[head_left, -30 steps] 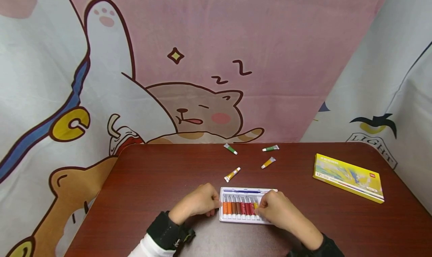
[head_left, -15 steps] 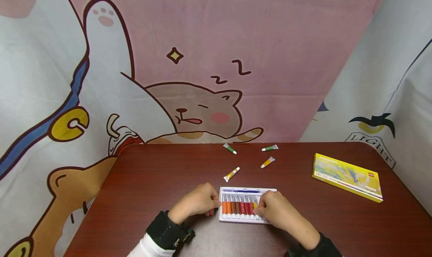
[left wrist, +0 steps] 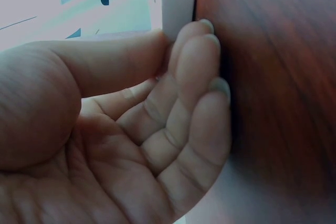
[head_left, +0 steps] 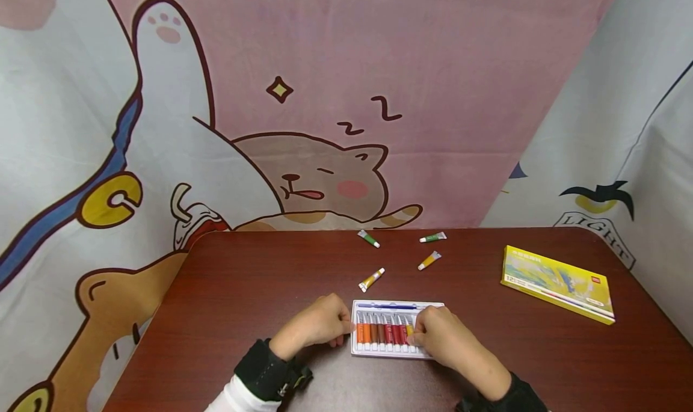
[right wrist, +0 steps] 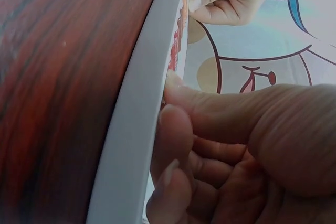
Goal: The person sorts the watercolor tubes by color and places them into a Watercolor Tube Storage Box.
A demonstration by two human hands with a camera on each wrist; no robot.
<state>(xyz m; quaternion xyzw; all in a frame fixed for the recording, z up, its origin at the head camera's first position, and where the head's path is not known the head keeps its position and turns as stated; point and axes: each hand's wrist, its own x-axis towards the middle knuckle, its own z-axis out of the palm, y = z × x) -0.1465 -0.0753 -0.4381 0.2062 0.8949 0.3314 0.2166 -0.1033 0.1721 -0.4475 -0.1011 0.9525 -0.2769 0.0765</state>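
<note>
A white plastic tray [head_left: 379,356] lies on the table, with a row of paint tubes [head_left: 381,332] in orange, brown, red and yellow and a blue paintbrush [head_left: 387,307] along its far edge. My left hand [head_left: 319,323] pinches the tray's left edge between thumb and forefinger, the other fingers curled by the tabletop. Over the tray's right part, my right hand [head_left: 444,334] has thumb and fingers curled down at a yellow paint tube [head_left: 409,329], seeming to pinch it. That hand hides the slots at the right end. In the right wrist view, the tray wall [right wrist: 134,98] runs beside its fingers.
Beyond the tray lie two yellow tubes [head_left: 372,279] and two green tubes [head_left: 369,239]. A yellow paint box [head_left: 557,285] rests at the right of the brown table [head_left: 243,279]. A cartoon-printed cloth [head_left: 460,99] hangs behind the far edge.
Both hands stay at the tray almost unmoved. The whole scene has shifted very slightly left in the head view; tubes and box remain in place.
</note>
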